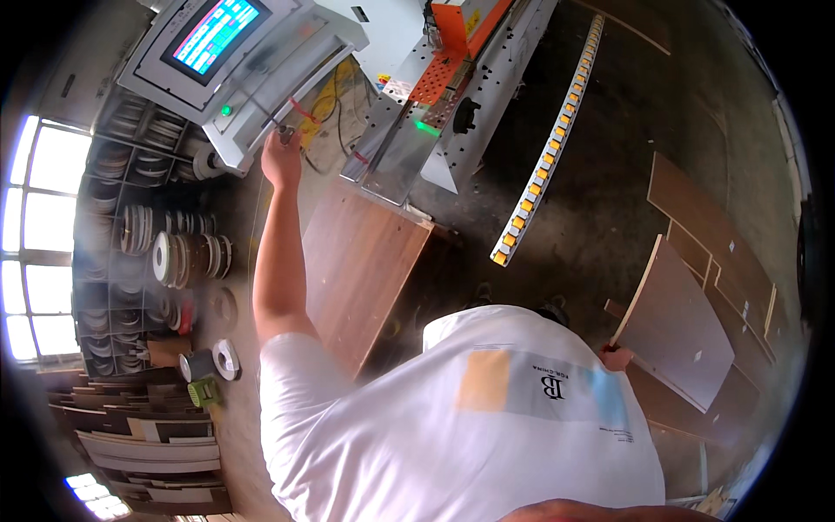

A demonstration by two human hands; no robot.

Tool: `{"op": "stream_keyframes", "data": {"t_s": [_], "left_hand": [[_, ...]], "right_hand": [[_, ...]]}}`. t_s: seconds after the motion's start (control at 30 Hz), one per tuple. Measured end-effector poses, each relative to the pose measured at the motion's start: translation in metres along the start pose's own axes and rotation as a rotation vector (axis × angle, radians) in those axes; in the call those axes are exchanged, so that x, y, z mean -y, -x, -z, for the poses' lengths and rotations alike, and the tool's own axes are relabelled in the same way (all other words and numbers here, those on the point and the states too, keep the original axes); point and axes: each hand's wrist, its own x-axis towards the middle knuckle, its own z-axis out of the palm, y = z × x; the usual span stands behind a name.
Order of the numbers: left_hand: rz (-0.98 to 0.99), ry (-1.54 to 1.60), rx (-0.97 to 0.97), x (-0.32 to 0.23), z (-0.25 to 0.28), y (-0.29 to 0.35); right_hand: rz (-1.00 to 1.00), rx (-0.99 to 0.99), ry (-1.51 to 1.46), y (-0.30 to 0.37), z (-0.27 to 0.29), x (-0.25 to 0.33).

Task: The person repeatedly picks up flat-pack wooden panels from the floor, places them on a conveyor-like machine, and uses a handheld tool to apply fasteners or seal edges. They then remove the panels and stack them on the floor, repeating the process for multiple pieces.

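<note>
My left arm stretches up to the front of a grey control console [287, 87]. There my left hand [282, 159] has its fingers closed around something small and dark at the console's lower edge; I cannot make out what it is. A thin rod [255, 103] runs across the console's face toward these fingers. Down at my right side, my right hand [616, 357] grips the near left edge of a flat pale board [678, 331], which stands tilted. Most of the right arm is hidden by my white shirt. The console's screen [216, 36] is lit.
An orange and white machine [452, 61] stands ahead, beside a brown wooden block [361, 261]. A rail of yellow rollers [547, 161] runs to its right. More boards [696, 217] lie at right. On the left are racks with edging rolls [178, 259] and stacked panels [143, 452].
</note>
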Motion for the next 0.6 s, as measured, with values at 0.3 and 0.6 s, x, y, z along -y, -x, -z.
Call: {"op": "stream_keyframes", "data": {"t_s": [0.3,0.6], "left_hand": [[0.276,0.253,0.211,-0.025,-0.123,-0.041],[0.307,1.079,0.024,-0.194,-0.135,0.140]], "right_hand": [[0.228,-0.024,-0.065,0.056,0.034,-0.015],[0.290,0.098,-0.178,0.043,0.032,-0.013]]}}
